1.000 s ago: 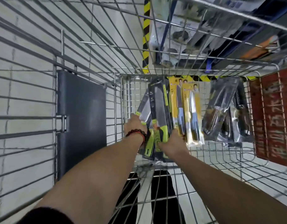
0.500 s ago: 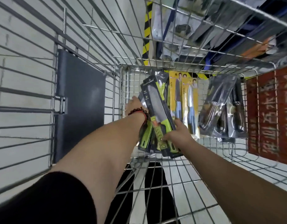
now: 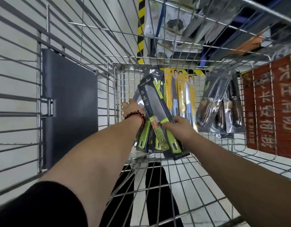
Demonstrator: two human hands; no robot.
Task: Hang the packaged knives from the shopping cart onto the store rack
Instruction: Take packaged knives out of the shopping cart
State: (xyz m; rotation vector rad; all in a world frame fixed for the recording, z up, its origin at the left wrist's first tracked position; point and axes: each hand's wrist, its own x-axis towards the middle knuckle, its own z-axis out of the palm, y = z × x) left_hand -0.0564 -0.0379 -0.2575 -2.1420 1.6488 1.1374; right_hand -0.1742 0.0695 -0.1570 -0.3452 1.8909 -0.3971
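Inside the wire shopping cart [image 3: 118, 89] several packaged knives lean against the far wall. My right hand [image 3: 178, 128] grips a black pack with a green-handled knife [image 3: 155, 110] near its handle and holds it tilted, top to the left, lifted off the stack. My left hand [image 3: 133, 107], with a bead bracelet at the wrist, holds the other green-handled packs [image 3: 142, 138] behind it; its fingers are partly hidden. Yellow knife packs [image 3: 184, 97] and dark clear-wrapped knives [image 3: 218, 108] stand to the right.
A dark grey panel [image 3: 69, 104] hangs on the cart's left wall. A red sign [image 3: 271, 108] covers the right wall. Beyond the cart, shelves hold blurred packaged goods [image 3: 174, 25] next to a yellow-black striped post [image 3: 140, 27]. My legs show through the cart floor.
My right hand has pulled one green-handled pack up and toward me, tilting it out of the stack. My left hand has shifted further left and forward behind the remaining packs.
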